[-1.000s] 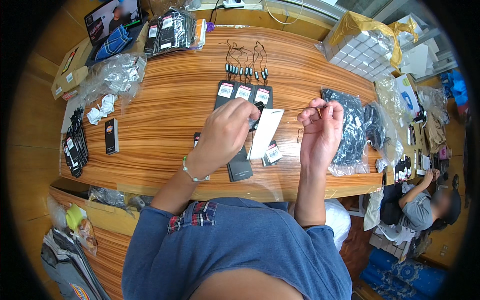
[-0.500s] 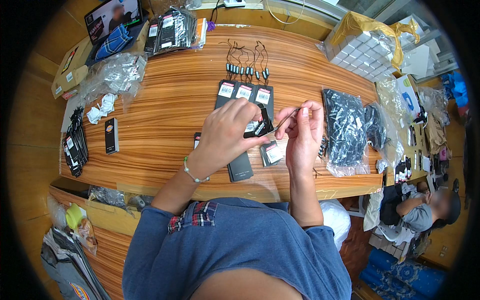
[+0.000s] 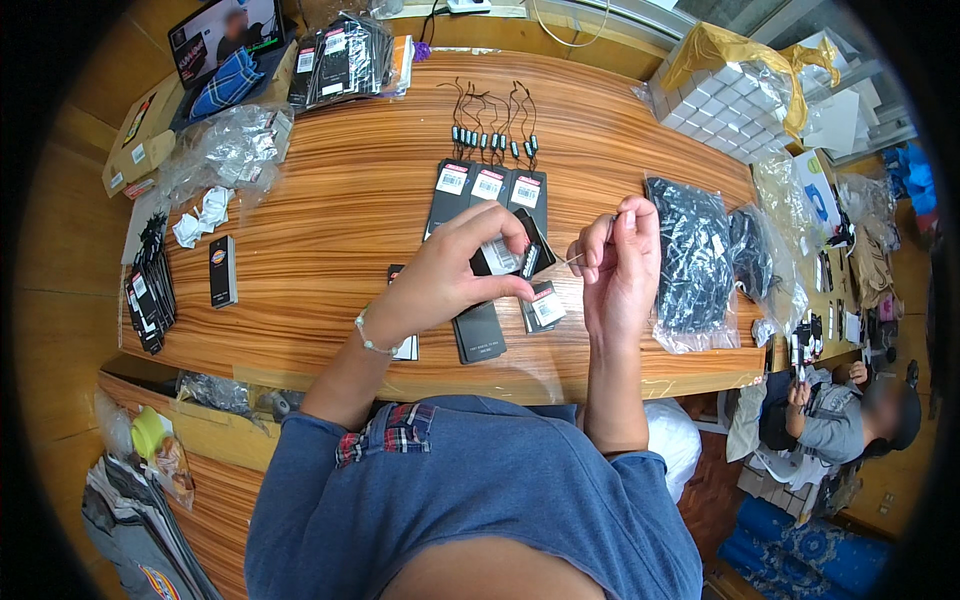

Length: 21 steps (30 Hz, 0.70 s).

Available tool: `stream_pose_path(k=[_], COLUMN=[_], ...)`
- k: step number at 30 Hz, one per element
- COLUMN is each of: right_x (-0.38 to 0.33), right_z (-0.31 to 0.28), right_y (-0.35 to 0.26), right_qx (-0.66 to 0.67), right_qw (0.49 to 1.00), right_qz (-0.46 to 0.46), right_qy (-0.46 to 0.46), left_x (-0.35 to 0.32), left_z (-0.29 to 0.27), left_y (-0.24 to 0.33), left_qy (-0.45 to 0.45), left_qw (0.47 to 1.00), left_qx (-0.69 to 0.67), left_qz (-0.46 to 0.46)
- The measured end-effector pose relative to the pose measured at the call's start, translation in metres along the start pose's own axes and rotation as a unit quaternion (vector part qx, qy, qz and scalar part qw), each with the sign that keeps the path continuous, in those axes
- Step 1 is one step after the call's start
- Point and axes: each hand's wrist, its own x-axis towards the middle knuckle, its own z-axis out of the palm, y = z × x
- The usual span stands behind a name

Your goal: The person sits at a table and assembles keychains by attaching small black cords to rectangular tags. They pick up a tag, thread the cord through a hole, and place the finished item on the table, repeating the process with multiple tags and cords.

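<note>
My left hand (image 3: 450, 262) is closed, thumb and fingers curled round a black hang tag (image 3: 541, 240) with a small black seal (image 3: 530, 262) at its edge. To its right, my right hand (image 3: 622, 262) pinches a thin cord that runs toward the tag; the fingers partly hide it. Beneath and beyond the hands lie stacks of dark hang tags (image 3: 450, 197) with white barcode labels. Cords with small black seals (image 3: 494, 142) fan out at their far ends. A small stack of labelled cards (image 3: 546, 308) rests below the held tag.
Right of my right hand lies a clear bag of black cords (image 3: 690, 260), with white boxes (image 3: 725, 105) behind it. At the left are a tag stack (image 3: 223, 272), black tags (image 3: 150, 290) and crumpled paper (image 3: 205, 217). A co-worker (image 3: 840, 415) sits at far right.
My right hand has shifted a little to the right, drawing the cord with it. The black seal in my left hand has turned more upright.
</note>
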Motion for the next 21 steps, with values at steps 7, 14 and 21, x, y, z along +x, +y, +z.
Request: stream_pose_path(k=[7,14,21], right_x=[0.000,0.003,0.004], right_z=[-0.002,-0.008,-0.012], right_y=[-0.008,-0.010,-0.011], right_qx=[0.000,0.006,0.003], right_qw=[1.000,0.999,0.998], right_qz=[-0.026,-0.039,-0.054], right_qy=[-0.003,0.004,-0.023], left_x=[0.000,-0.002,0.000], left_z=[0.001,0.003,0.002], left_y=[0.000,0.004,-0.007], left_qy=[0.001,0.038,0.110], left_qw=[1.000,0.999,0.983], left_qx=[0.014,0.013,0.139], left_qz=[-0.008,-0.030,0.052])
